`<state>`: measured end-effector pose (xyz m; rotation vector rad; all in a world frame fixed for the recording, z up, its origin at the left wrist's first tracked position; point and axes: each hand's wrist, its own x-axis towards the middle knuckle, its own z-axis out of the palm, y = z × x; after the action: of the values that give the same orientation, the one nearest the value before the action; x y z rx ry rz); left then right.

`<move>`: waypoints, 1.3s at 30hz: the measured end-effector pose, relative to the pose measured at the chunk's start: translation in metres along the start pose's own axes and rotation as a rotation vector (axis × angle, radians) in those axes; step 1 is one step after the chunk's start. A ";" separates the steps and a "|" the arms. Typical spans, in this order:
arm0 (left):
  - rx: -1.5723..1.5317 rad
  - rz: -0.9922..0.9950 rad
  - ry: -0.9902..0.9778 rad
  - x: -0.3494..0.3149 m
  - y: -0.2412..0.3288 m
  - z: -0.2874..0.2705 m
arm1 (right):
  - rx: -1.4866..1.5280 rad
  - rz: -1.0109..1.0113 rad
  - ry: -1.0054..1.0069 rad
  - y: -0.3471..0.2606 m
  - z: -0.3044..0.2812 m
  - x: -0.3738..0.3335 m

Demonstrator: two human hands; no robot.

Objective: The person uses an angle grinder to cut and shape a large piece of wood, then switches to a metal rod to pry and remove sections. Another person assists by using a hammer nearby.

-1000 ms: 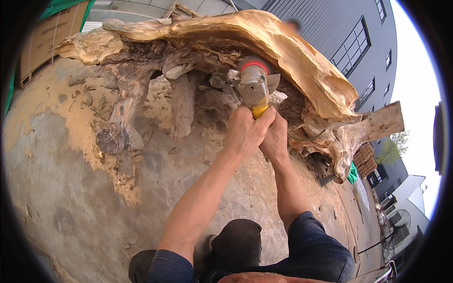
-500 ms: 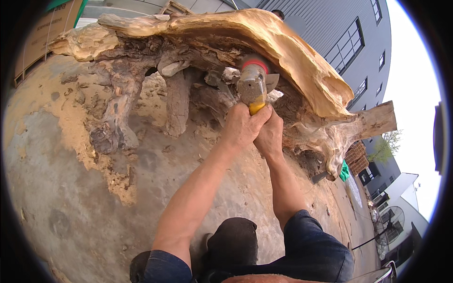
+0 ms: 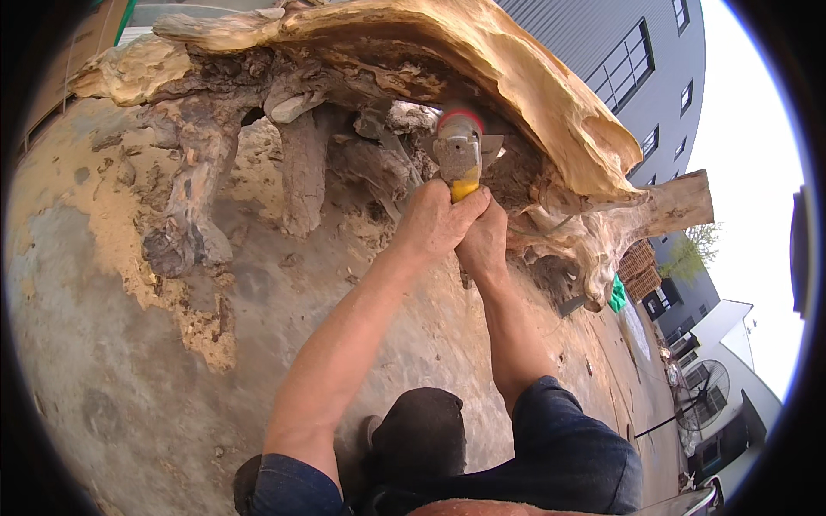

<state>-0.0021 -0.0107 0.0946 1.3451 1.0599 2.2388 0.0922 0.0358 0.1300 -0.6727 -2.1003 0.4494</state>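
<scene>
Both hands are wrapped round the yellow and grey body of an angle grinder point(image 3: 459, 155), which has a red ring at its far end. My left hand point(image 3: 434, 222) grips it from the left, and my right hand point(image 3: 483, 239) is closed beside it, thumbs close together. The grinder's head reaches under the overhanging edge of a large carved tree root point(image 3: 525, 77). Its upper side is pale and smoothed, while the underside is dark and rough. The grinder's far end is blurred, and whether it touches the wood I cannot tell.
Root legs point(image 3: 194, 193) stand on the concrete floor point(image 3: 112, 344), with sawdust point(image 3: 202, 331) strewn around them. A cut stub point(image 3: 684, 204) juts out at the right. Farther right are a stand fan point(image 3: 701, 396) and a green cloth point(image 3: 617, 295). A cardboard box point(image 3: 73, 64) is at far left.
The whole scene has shifted a little left and up in the view. Both hands still hold the grinder under the root's edge, with its head slightly lower against the overhang.
</scene>
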 end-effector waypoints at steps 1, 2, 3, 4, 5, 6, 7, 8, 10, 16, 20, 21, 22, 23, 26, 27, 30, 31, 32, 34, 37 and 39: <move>-0.004 -0.013 -0.009 0.000 -0.001 -0.001 | -0.014 -0.028 0.001 0.001 -0.001 -0.002; 0.011 0.014 -0.029 -0.003 -0.001 -0.002 | -0.028 -0.057 0.003 0.001 -0.002 -0.006; 0.011 0.079 -0.007 -0.004 0.004 -0.002 | -0.033 -0.085 0.005 -0.002 -0.002 -0.008; 0.010 0.145 0.015 -0.006 0.011 0.000 | -0.075 -0.179 0.033 -0.004 -0.003 -0.009; 0.009 0.211 0.036 -0.006 0.017 -0.001 | -0.048 -0.163 0.017 -0.009 -0.004 -0.007; -0.007 0.186 0.016 -0.006 0.020 -0.001 | -0.031 -0.139 0.002 -0.012 -0.007 -0.007; -0.022 0.162 -0.004 -0.005 0.022 -0.003 | -0.013 -0.116 -0.013 -0.013 -0.008 -0.008; -0.037 0.139 -0.024 -0.006 0.021 -0.005 | 0.033 -0.117 -0.011 -0.010 -0.004 -0.008; 0.066 0.068 -0.099 -0.004 0.020 -0.007 | 0.076 -0.083 0.036 -0.003 -0.001 -0.009; 0.005 0.132 -0.147 -0.012 0.018 0.007 | 0.016 -0.190 0.133 0.005 -0.012 -0.022; 0.045 0.151 -0.171 -0.015 0.010 0.024 | 0.065 -0.247 0.137 0.031 -0.022 -0.026; 0.071 0.147 -0.180 -0.018 0.008 0.027 | 0.082 -0.274 0.136 0.038 -0.024 -0.028; 0.055 0.171 -0.142 -0.020 0.007 0.031 | 0.099 -0.303 0.134 0.043 -0.026 -0.028; 0.039 0.198 -0.103 -0.023 0.008 0.037 | 0.089 -0.304 0.108 0.045 -0.029 -0.026; -0.012 0.199 -0.030 -0.021 0.001 0.041 | 0.075 -0.292 0.009 0.029 -0.034 -0.020; -0.053 0.191 -0.017 -0.019 -0.001 0.042 | 0.066 -0.297 0.009 0.032 -0.034 -0.017; 0.092 0.021 -0.122 -0.010 0.005 0.041 | 0.096 -0.303 0.012 0.047 -0.032 -0.010; 0.052 0.021 -0.088 -0.010 0.005 0.044 | 0.145 -0.302 0.016 0.056 -0.030 -0.006; 0.010 0.020 -0.057 -0.010 0.005 0.047 | 0.192 -0.297 0.022 0.060 -0.029 -0.004; -0.005 0.029 -0.027 -0.012 0.002 0.045 | 0.206 -0.298 0.003 0.054 -0.024 -0.006; 0.015 0.101 -0.008 -0.015 0.009 0.035 | 0.159 -0.304 0.015 0.033 -0.023 -0.012; -0.034 0.188 0.017 -0.018 0.013 0.033 | 0.140 -0.318 0.048 0.025 -0.019 -0.016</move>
<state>0.0363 -0.0164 0.1024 1.4690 0.9312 2.3942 0.1234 0.0467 0.1175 -0.2587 -2.0608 0.3917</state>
